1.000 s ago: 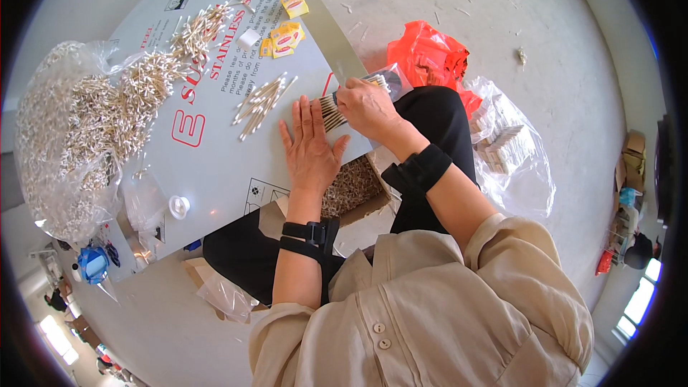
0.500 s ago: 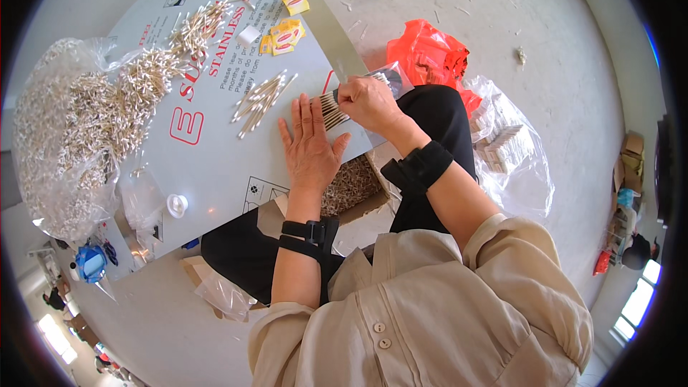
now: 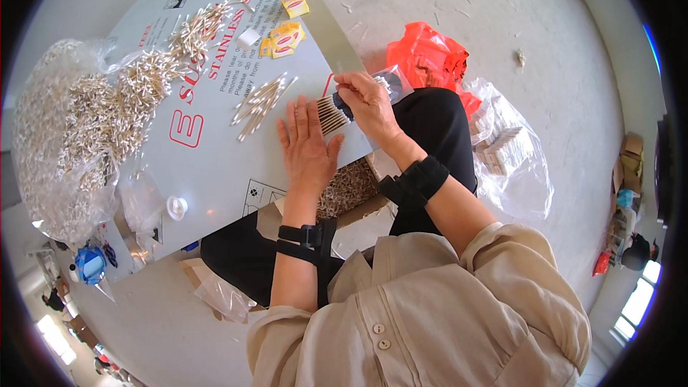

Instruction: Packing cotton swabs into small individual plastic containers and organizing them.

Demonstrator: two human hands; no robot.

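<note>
My left hand (image 3: 308, 142) lies flat on the grey table sheet, its fingers stretched out against one end of a neat row of cotton swabs (image 3: 330, 116). At the row's other end, my right hand (image 3: 370, 104) is closed over a small clear plastic bag (image 3: 405, 84) with dark printing. White swab tips show at the bag's far side; the right palm hides its middle. Left of the row lies a loose bunch of cotton swabs (image 3: 259, 106). A long heap of cotton swabs (image 3: 140, 86) spills from a large clear bag (image 3: 43, 193).
Yellow packets (image 3: 285, 37) and a white cap (image 3: 249, 37) lie farther back on the table. An open carton of swabs (image 3: 351, 190) stands below the table edge. On the floor at right are a red plastic bag (image 3: 423, 54) and a clear bag of white packs (image 3: 512, 172).
My right hand has shifted slightly right and its fingers have lifted, so more of the swab row and the dark printing shows. My left hand has barely moved.
</note>
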